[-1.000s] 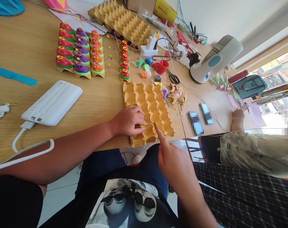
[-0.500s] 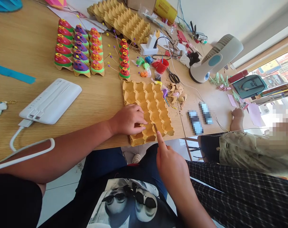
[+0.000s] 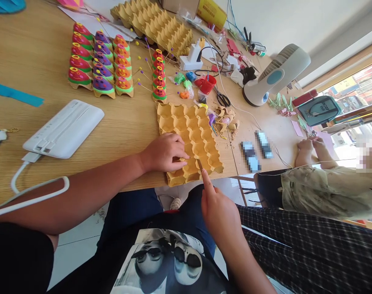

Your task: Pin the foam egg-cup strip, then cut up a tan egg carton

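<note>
The left hand (image 3: 164,153) is lying palm-down with its fingers together, pressing on the near end of the yellow egg tray (image 3: 189,126) at the counter's (image 3: 127,122) front edge. The right hand (image 3: 219,208) is pinching a thin blade (image 3: 200,164), forefinger stretched along it, tip touching the tray's near cups.

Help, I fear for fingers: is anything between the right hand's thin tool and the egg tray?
Nothing visible: the thin tool in the right hand touches the egg tray, with the left hand pressing close beside.
</note>
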Tool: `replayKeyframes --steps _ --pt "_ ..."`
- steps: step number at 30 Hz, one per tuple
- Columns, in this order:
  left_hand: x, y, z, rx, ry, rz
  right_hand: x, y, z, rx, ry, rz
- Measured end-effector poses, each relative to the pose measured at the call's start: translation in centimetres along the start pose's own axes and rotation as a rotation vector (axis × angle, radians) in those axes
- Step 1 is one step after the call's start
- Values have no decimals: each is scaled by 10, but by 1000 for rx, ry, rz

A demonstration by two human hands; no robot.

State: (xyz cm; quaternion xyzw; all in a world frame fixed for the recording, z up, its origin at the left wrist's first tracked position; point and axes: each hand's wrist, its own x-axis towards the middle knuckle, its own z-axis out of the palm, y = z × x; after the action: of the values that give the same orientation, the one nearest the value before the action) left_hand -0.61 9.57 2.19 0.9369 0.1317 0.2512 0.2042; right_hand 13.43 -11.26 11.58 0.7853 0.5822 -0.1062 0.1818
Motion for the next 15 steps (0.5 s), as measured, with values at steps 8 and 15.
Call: replayKeyframes --steps 8,15 --pt "0 -1 1 4 18 11 -4 19 -5 137 103 -49" --pt "1 0 0 10 10 13 11 12 -14 151 84 -58"
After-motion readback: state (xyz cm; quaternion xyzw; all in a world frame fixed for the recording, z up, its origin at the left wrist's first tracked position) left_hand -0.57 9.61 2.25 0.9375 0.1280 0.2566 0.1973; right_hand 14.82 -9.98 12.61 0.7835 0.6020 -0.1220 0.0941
